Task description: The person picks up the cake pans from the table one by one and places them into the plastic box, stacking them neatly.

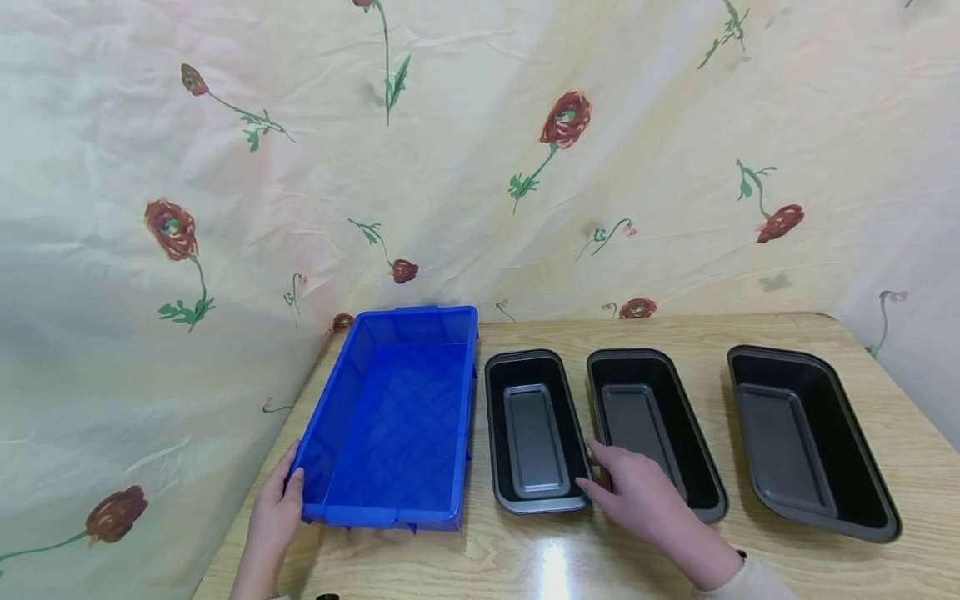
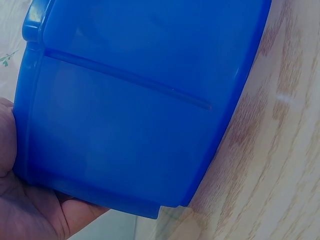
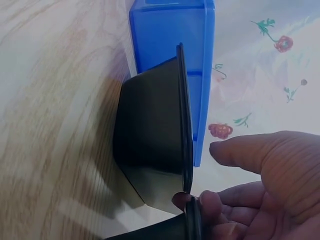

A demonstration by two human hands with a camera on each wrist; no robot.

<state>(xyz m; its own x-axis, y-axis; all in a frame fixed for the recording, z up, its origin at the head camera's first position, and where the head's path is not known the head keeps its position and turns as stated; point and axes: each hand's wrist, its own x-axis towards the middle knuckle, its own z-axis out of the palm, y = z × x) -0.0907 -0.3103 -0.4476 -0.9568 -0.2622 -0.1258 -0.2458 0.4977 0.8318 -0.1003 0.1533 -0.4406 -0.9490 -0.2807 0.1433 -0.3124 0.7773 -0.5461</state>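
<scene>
My left hand (image 1: 273,508) grips the near left corner of a blue plastic tray (image 1: 461,492), thumb at the rim; the left wrist view shows the tray's outer wall (image 2: 125,130) close up. My right hand (image 1: 637,492) is at the near right corner of the leftmost black loaf pan (image 1: 536,442). Its thumb (image 3: 240,152) stands apart from the fingers in the right wrist view. The fingertips reach in between that pan and the middle loaf pan (image 1: 637,408), right at their rims.
A third black loaf pan (image 1: 783,442) sits at the right of the wooden table (image 1: 697,332). Behind the table hangs a pale cloth (image 1: 465,167) with printed red flowers. A small dark round thing (image 1: 327,597) shows at the bottom edge of the head view.
</scene>
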